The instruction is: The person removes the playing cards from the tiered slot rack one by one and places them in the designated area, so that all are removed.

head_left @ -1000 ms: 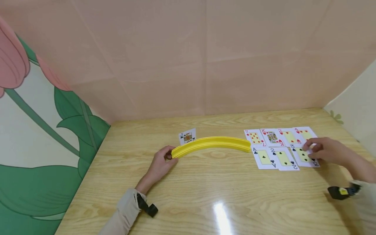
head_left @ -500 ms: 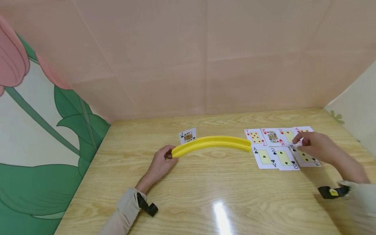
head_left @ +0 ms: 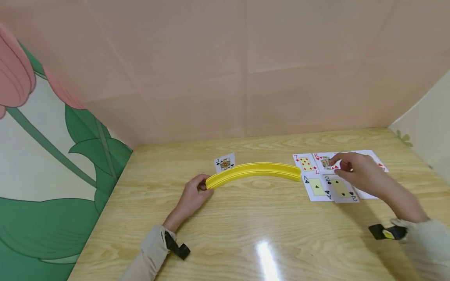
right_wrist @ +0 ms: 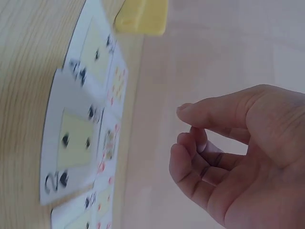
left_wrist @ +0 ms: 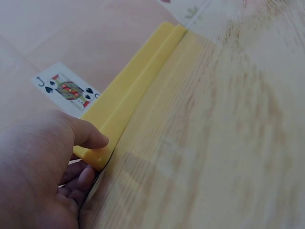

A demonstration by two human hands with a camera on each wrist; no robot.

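Observation:
My left hand (head_left: pixel 191 197) grips the left end of a curved yellow playing card holder (head_left: pixel 253 169). In the left wrist view, the thumb lies over the holder's (left_wrist: pixel 126 90) near side. A jack of spades (left_wrist: pixel 69 90) stands upright in it, leaning slightly. My right hand (head_left: pixel 365 173) hovers over two rows of playing cards, fingers loosely curled and holding nothing, as the right wrist view shows. Face up lie a seven of diamonds (head_left: pixel 306 164), a king of hearts (head_left: pixel 318 159), an ace of clubs (head_left: pixel 316 188) and a two of spades (head_left: pixel 341 190). The hand partly covers the cards farther right.
All this rests on a wooden table (head_left: pixel 218 230). A pink cloth wall (head_left: pixel 225 78) rises behind it. On the left is a panel with painted flowers (head_left: pixel 35 164), and a pale panel (head_left: pixel 429 113) closes the right side.
My right hand has moved left across the cards, from the rightmost ones to above the king of hearts and two of spades. The left hand and the card holder have stayed put.

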